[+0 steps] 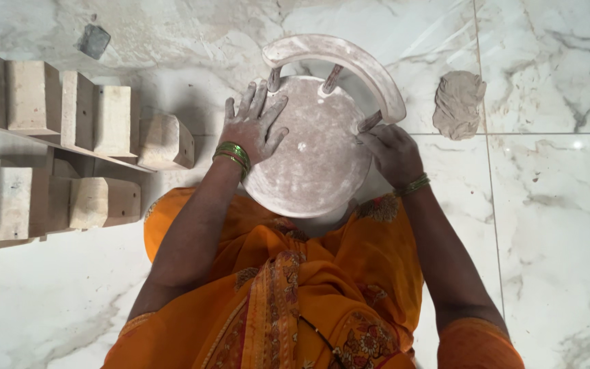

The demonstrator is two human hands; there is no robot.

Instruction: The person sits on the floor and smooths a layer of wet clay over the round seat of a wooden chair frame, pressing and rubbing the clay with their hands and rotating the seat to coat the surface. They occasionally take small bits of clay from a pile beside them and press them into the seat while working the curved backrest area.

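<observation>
Between our knees on the marble floor (554, 225) sits a round stool (312, 147); our left hand (254, 126) lies open, steadying the seat, while our right hand (394, 154) seemingly grips a spindle.

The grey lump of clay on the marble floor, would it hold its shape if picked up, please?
The grey lump of clay looks soft and creased, so it would probably sag or dent. Its flattish, irregular form seems unlikely to roll on the white marble floor.

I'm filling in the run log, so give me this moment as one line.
left hand: flat on round clay disc | right hand: at disc edge by curved wooden backrest | clay lump: on marble floor
</observation>
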